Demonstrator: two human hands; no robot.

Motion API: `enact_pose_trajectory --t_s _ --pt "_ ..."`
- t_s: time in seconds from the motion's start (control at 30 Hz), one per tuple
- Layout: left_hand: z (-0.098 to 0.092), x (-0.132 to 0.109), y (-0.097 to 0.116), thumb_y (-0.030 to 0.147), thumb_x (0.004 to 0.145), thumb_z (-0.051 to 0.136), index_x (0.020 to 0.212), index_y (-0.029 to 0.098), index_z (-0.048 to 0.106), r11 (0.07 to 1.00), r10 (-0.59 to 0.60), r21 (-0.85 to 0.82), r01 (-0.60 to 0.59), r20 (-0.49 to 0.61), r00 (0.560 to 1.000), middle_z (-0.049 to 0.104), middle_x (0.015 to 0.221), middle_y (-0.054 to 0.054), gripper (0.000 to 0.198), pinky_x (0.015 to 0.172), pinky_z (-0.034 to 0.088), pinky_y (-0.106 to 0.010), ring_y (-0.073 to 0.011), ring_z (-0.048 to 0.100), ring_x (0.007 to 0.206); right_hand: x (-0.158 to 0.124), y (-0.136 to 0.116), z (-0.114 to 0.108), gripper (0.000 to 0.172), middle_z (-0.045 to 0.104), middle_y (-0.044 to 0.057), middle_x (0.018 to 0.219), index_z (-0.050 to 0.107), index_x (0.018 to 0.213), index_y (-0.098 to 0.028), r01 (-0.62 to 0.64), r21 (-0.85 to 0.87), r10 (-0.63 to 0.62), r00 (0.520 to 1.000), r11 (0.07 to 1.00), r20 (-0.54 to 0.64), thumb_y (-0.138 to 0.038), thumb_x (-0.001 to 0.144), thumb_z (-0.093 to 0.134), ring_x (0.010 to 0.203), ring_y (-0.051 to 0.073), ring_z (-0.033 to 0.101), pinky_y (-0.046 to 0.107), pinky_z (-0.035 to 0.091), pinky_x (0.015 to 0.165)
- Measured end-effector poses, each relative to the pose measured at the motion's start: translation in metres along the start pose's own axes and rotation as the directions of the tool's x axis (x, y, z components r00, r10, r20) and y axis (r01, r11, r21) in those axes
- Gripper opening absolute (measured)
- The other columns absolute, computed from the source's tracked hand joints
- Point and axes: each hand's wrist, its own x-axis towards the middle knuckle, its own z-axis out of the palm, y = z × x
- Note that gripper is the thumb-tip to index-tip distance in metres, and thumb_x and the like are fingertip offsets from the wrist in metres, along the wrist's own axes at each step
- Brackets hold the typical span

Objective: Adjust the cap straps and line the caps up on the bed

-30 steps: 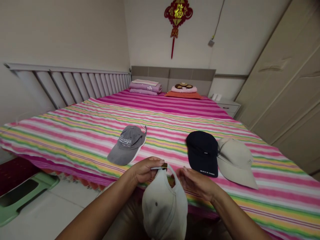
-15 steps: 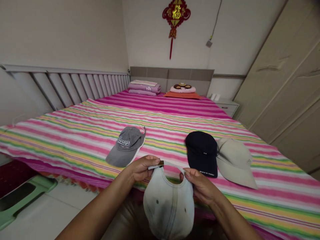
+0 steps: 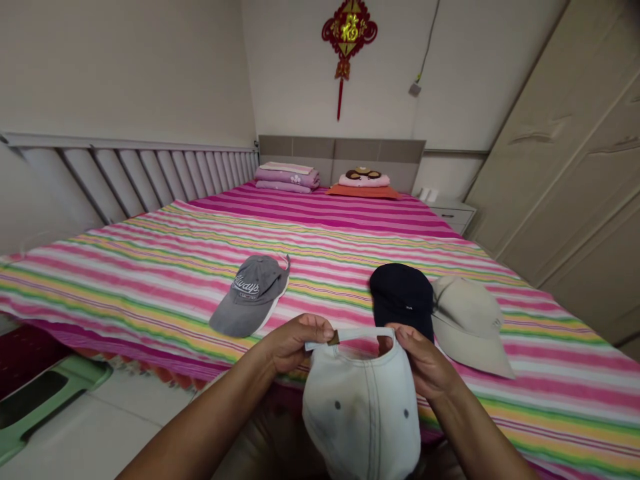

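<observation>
I hold a white cap [image 3: 363, 413] in front of me, its back toward the bed, with the strap and small metal buckle at the top. My left hand [image 3: 295, 341] pinches the strap at the buckle end. My right hand [image 3: 425, 360] grips the other end of the strap at the cap's back edge. Both hands are closed on the cap. On the striped bedspread [image 3: 150, 267] just beyond lie a grey cap [image 3: 250, 293] to the left, and a navy cap [image 3: 403, 297] beside a beige cap [image 3: 470, 323] to the right.
Folded bedding [image 3: 287, 177] and pillows [image 3: 365, 183] lie at the headboard. A slatted rail [image 3: 125, 173] runs along the bed's left side. A green stool [image 3: 40, 393] stands on the floor at left, a nightstand [image 3: 453, 213] and wardrobe doors [image 3: 575, 167] at right.
My right hand has taken hold of the strap's right end and the strap is now pulled straight between both hands. The white cap has turned to face squarely and shifted slightly right.
</observation>
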Motion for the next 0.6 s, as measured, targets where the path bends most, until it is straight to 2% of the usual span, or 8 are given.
enact_pose_trajectory --t_s 0.13,0.23,0.43,0.53,0.6 --pt "0.0 0.001 0.001 0.03 0.062 0.066 0.058 0.011 0.059 0.998 -0.058 0.013 0.058 0.034 0.998 0.048 0.045 0.002 0.02 0.039 0.024 -0.019 -0.0054 0.038 0.038 0.002 -0.005 0.005 0.028 0.05 -0.003 0.048 0.059 0.058 -0.014 0.0 -0.034 0.0 1.0 0.999 0.007 -0.035 0.051 0.077 0.041 0.007 0.041 0.021 0.034 0.044" --pt "-0.001 0.002 0.004 0.034 0.063 0.066 0.062 0.009 0.062 0.992 -0.108 0.075 0.104 0.054 0.993 0.048 0.043 0.001 0.025 0.038 0.024 -0.019 -0.0053 0.037 0.036 0.004 -0.009 0.006 0.03 0.049 -0.003 0.049 0.058 0.056 -0.013 0.004 -0.068 0.0 0.998 0.998 0.055 -0.037 0.051 0.077 0.042 0.007 0.039 0.02 0.032 0.043" --pt "0.005 0.0 0.009 0.031 0.053 0.075 0.058 0.008 0.062 0.998 -0.04 0.053 0.039 0.03 0.999 0.056 0.048 -0.002 0.027 0.041 0.032 -0.019 -0.0061 0.045 0.038 0.003 -0.01 0.008 0.034 0.048 -0.004 0.048 0.054 0.057 -0.014 -0.051 -0.068 0.065 0.973 0.996 0.223 -0.035 0.046 0.079 0.041 0.006 0.038 0.019 0.027 0.042" --pt "0.007 -0.003 0.013 0.032 0.055 0.073 0.058 0.008 0.063 0.998 -0.032 0.051 0.03 0.044 0.999 0.058 0.049 -0.002 0.026 0.042 0.034 -0.018 -0.0067 0.047 0.039 0.002 -0.011 0.011 0.035 0.047 -0.003 0.047 0.054 0.057 -0.015 -0.029 -0.077 0.046 0.972 0.997 0.23 -0.037 0.047 0.078 0.039 0.006 0.036 0.02 0.026 0.041" --pt "0.005 -0.006 0.018 0.038 0.057 0.071 0.062 0.008 0.065 0.998 -0.037 0.06 0.032 0.09 0.995 0.061 0.054 -0.005 0.031 0.044 0.036 -0.019 -0.0088 0.051 0.043 0.001 -0.014 0.015 0.035 0.044 -0.004 0.045 0.052 0.055 -0.016 0.012 -0.076 0.006 0.975 0.997 0.223 -0.04 0.048 0.076 0.038 0.006 0.033 0.021 0.024 0.039"
